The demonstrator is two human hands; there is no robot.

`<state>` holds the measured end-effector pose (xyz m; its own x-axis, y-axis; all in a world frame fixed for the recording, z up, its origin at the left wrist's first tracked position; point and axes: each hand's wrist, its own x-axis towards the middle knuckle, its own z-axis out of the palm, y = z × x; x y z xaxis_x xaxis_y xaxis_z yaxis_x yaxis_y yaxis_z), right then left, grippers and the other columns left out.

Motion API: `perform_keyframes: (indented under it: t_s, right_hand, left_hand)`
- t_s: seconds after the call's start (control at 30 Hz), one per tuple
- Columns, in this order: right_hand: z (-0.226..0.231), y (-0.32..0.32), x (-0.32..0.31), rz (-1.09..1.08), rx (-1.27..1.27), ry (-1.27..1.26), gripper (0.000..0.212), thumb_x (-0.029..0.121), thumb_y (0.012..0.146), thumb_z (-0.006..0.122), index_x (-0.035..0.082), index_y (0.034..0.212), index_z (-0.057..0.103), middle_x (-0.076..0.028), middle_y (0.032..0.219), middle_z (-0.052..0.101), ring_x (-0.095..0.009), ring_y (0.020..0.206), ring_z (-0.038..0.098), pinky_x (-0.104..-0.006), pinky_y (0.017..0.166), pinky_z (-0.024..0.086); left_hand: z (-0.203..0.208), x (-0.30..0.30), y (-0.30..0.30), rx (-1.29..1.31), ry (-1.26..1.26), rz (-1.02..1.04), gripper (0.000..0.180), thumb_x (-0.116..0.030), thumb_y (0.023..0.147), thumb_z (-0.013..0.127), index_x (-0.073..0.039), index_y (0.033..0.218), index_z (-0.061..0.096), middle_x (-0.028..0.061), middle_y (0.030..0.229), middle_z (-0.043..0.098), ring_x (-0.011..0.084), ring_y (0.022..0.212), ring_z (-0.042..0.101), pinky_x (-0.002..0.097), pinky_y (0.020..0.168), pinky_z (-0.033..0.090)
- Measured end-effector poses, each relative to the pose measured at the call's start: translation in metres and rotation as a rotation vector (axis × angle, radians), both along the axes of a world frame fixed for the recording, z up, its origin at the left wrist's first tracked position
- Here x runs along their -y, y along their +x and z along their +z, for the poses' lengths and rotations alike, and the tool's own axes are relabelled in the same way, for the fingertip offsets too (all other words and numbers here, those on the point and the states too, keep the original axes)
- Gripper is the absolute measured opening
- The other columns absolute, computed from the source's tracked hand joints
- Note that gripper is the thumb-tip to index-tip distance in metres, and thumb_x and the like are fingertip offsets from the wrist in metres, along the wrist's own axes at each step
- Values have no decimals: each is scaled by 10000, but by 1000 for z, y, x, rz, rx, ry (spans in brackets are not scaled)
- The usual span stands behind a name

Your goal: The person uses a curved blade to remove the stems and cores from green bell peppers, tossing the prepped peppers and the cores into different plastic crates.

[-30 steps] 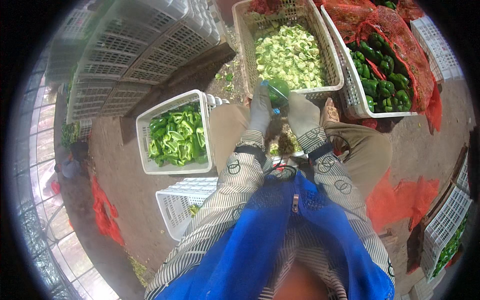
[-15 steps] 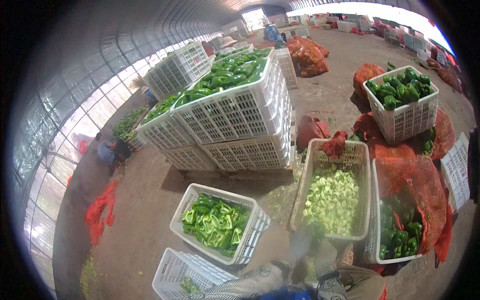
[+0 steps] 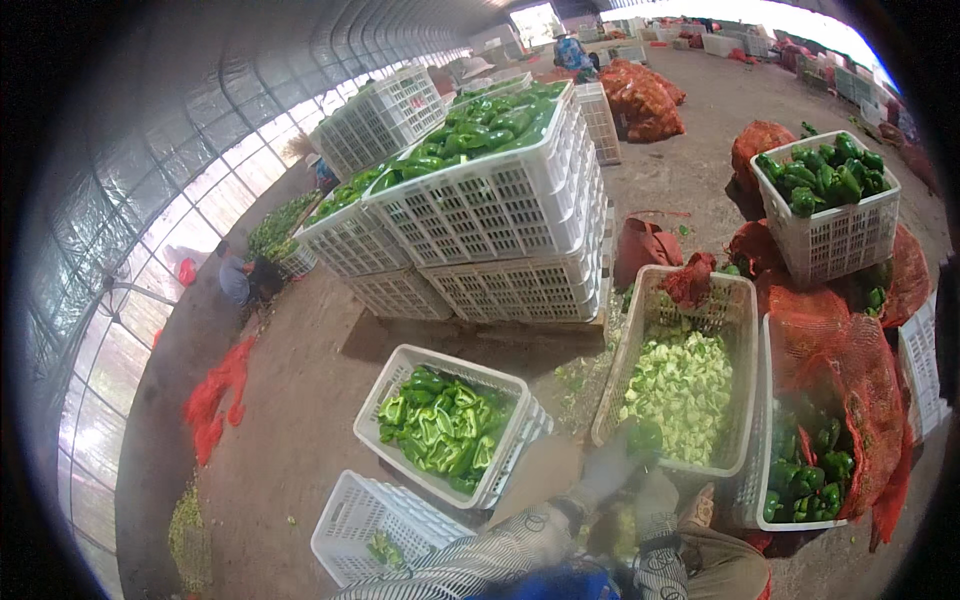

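Note:
My left hand [image 3: 604, 472], below a striped sleeve, reaches to the near edge of a long crate [image 3: 606, 412] of pale green pepper cores [image 3: 680, 392]. Its blurred fingers are closed on a whole green bell pepper [image 3: 643, 437]. My right hand [image 3: 656, 494] is close beside it, just under the pepper; blur hides its fingers. To the left, a white crate [image 3: 372, 420] holds cut green pepper pieces [image 3: 447, 425]. A lower white crate [image 3: 335, 535] has a few pieces at its bottom. On the right, whole peppers [image 3: 808, 480] spill from a red mesh bag [image 3: 835, 360] into another crate.
Stacked white crates [image 3: 490, 225] heaped with green peppers stand on a pallet ahead. A full pepper crate [image 3: 830, 235] rests on red bags at the right. Red netting [image 3: 217, 392] lies on the floor at left, near a seated person [image 3: 236, 278]. More filled bags [image 3: 642, 100] lie farther back.
The view has shifted, so the surroundings sit a little farther right and higher. My left hand and the pepper now show more clearly at the core crate's near edge.

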<state>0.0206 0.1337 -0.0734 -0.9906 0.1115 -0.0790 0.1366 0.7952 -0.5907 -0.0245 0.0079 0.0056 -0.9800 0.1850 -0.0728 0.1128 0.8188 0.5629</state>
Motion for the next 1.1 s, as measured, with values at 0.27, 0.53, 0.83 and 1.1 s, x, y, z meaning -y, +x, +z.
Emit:
perform_keyframes:
  t_s: [0.27, 0.53, 0.83, 1.1]
  right_hand:
    - [-24, -20, 1, 33, 25, 106, 135, 75, 896, 542, 3, 1006, 570, -237, 869, 671, -456, 851, 665, -513, 725, 534]
    - [-7, -21, -4, 62, 160, 122, 151, 115, 880, 547, -7, 935, 617, -278, 933, 686, -462, 924, 666, -536, 807, 522]
    - [0, -43, 2, 17, 463, 7, 315, 143, 880, 547, -14, 1120, 677, -283, 1046, 693, -400, 1037, 679, -467, 920, 533]
    - [112, -76, -44, -88, 104, -591, 341, 186, 846, 622, -13, 1116, 682, -186, 960, 723, -229, 848, 703, -372, 795, 546]
  left_hand:
    - [2, 4, -38, 70, 126, 182, 824, -682, 839, 647, -58, 1364, 533, 229, 1130, 692, 391, 1052, 668, 497, 906, 519]
    - [-8, 4, -54, 88, -33, 171, 709, -646, 819, 690, -52, 1203, 639, 223, 1102, 667, 360, 1027, 663, 467, 897, 516]
    - [-48, 15, -78, 79, 493, 486, 661, -519, 885, 693, 26, 1249, 605, 237, 1106, 672, 341, 983, 670, 419, 836, 536]
    - [-24, 21, -98, 635, 1931, 242, 634, -600, 930, 601, -54, 1249, 587, 111, 1097, 652, 267, 983, 671, 462, 840, 589]
